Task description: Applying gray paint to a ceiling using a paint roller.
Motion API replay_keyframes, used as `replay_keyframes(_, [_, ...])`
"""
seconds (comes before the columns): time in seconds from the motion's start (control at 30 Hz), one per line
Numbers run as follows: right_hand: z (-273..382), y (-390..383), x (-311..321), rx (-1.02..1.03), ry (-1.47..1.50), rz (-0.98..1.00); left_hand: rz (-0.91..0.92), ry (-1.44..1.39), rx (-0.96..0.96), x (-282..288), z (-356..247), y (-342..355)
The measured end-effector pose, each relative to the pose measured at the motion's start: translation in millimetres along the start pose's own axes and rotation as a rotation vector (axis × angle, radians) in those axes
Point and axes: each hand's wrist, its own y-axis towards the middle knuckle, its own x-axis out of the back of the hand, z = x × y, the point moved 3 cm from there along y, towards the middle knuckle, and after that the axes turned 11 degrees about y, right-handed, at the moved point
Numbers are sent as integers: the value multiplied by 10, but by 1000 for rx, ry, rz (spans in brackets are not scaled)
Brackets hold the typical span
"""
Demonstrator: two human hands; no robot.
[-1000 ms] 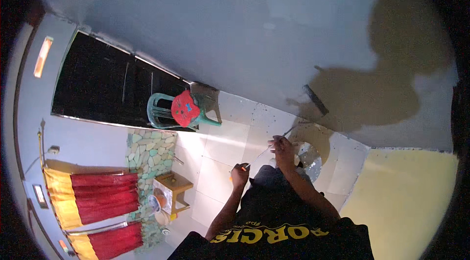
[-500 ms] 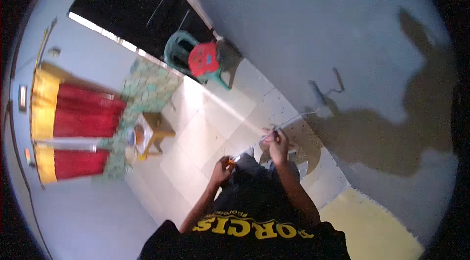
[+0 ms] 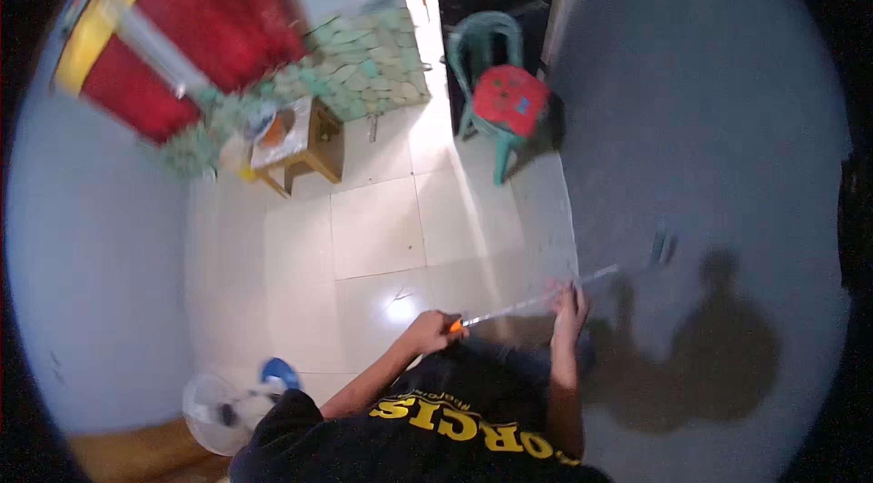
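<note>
My left hand (image 3: 435, 332) is closed round the orange handle (image 3: 456, 326) of a long, thin silvery rod (image 3: 518, 307). The rod slants up to the right toward the grey wall. My right hand (image 3: 570, 306) is closed at the rod farther along; blur hides exactly how the fingers sit on it. Beyond the rod's far end, a small grey piece (image 3: 661, 248) shows against the wall; whether it joins the rod I cannot tell.
A green plastic chair with a red seat (image 3: 511, 101) stands by the dark doorway. A small wooden table (image 3: 296, 151) carries a few items near the stone-patterned wall. Red and yellow curtains (image 3: 218, 10) hang at upper left. A round fan (image 3: 218, 412) stands at lower left.
My view has swung round, so the chair and table sit differently in the picture. Both hands keep the rod, now held lower in the picture, farther right.
</note>
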Motion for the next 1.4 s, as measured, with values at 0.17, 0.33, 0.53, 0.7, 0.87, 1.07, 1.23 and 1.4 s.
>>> replay_keyframes(0.17, [-1852,244,-450,-135,-243,141,-124,-307,214,-458,1193,-150])
replay_keyframes(0.33, [-2001,-162,-1828,-246,-586,692,-415,-521,389,-244,1682,-1024])
replay_keyframes(0.53, [-1959,-282,-3006,-224,-713,1120,-632,-641,668,629,2006,-1154])
replay_keyframes(0.7, [-2103,231,-3735,-287,-670,977,-648,-776,774,1160,2588,-605])
replay_keyframes(0.87, [-2467,733,-4764,-286,-544,873,-598,-1173,742,1746,3324,-428])
replay_keyframes(1.07, [-3376,835,-6584,-286,-679,1033,-589,-1071,845,2931,4284,-737])
replay_keyframes(1.23, [-3459,187,-8372,315,-632,1466,-658,-999,867,3527,4948,-1162])
replay_keyframes(1.4, [-3634,-230,-9433,463,-783,1762,-777,-1096,848,4006,5690,-1363])
